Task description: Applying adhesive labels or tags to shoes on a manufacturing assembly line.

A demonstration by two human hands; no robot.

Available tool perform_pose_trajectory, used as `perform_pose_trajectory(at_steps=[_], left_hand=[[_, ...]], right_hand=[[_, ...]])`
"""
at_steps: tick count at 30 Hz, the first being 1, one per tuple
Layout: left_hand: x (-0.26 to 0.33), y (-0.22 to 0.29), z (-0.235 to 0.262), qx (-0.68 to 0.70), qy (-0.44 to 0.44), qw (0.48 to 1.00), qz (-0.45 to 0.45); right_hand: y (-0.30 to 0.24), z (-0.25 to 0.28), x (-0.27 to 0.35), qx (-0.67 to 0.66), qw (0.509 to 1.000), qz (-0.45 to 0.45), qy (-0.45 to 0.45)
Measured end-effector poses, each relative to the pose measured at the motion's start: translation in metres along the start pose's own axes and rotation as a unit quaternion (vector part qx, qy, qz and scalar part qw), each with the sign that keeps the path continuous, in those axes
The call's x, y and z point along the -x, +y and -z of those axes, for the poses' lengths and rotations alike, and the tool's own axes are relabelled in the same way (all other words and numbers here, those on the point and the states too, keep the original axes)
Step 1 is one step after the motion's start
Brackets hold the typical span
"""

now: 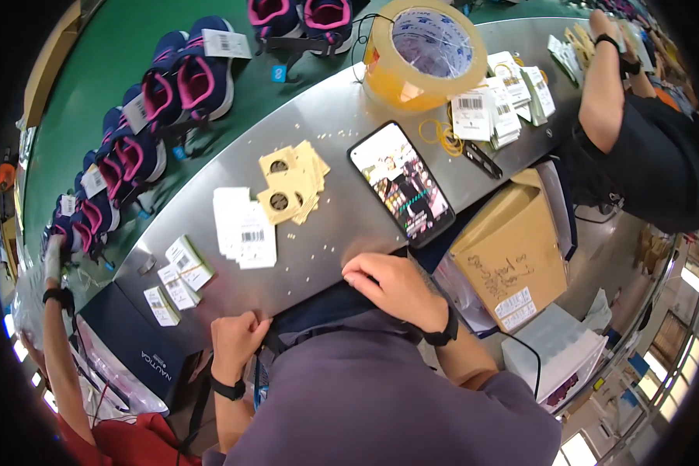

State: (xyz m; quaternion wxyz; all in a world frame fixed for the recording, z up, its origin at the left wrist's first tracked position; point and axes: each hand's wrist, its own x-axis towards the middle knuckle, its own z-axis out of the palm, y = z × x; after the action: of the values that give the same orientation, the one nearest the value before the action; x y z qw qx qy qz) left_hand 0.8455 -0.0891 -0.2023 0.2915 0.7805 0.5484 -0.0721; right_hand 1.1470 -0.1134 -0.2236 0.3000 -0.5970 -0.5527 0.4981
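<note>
My left hand (239, 339) is curled into a loose fist at the near edge of the steel table (326, 233), below the bundles of tags. Nothing shows in it. My right hand (396, 287) lies on the table edge with its fingers bent together, also holding nothing I can see. The smartphone (404, 186), its screen lit, lies above my right hand. Between my hands and the belt are a pile of white barcode tags (245, 229) and a pile of tan card tags (291, 182) with dark round marks. Banded tag bundles (179, 276) sit to the left.
Pairs of navy and pink shoes (159, 97) stand along the green belt (272, 85). A large tape roll (423, 54), rubber bands (443, 138), a black cutter (483, 159) and more tags (501, 105) lie rightward. A cardboard box (512, 248) stands below. Co-workers' arms (604, 93) reach in both sides.
</note>
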Motion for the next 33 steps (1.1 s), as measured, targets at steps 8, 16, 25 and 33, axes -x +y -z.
perform_pose_trajectory(at_steps=[8,16,25,33], left_hand=[[-0.216,0.009,-0.053,0.032,-0.087,0.996,-0.013],[-0.315,0.001,-0.073,0.072,-0.207,0.975,0.047],[-0.269,-0.013,0.002,0.087,-0.271,0.955,0.079],[-0.085,-0.004,0.100,0.203,-0.111,0.971,-0.058]], right_hand=[[0.141,0.071,-0.151,-0.032,0.999,-0.005,0.035],[0.201,0.099,-0.220,-0.048,0.997,-0.053,-0.036],[0.116,0.091,-0.204,-0.029,0.997,-0.057,-0.052],[-0.058,0.031,-0.053,-0.022,0.990,-0.123,-0.068]])
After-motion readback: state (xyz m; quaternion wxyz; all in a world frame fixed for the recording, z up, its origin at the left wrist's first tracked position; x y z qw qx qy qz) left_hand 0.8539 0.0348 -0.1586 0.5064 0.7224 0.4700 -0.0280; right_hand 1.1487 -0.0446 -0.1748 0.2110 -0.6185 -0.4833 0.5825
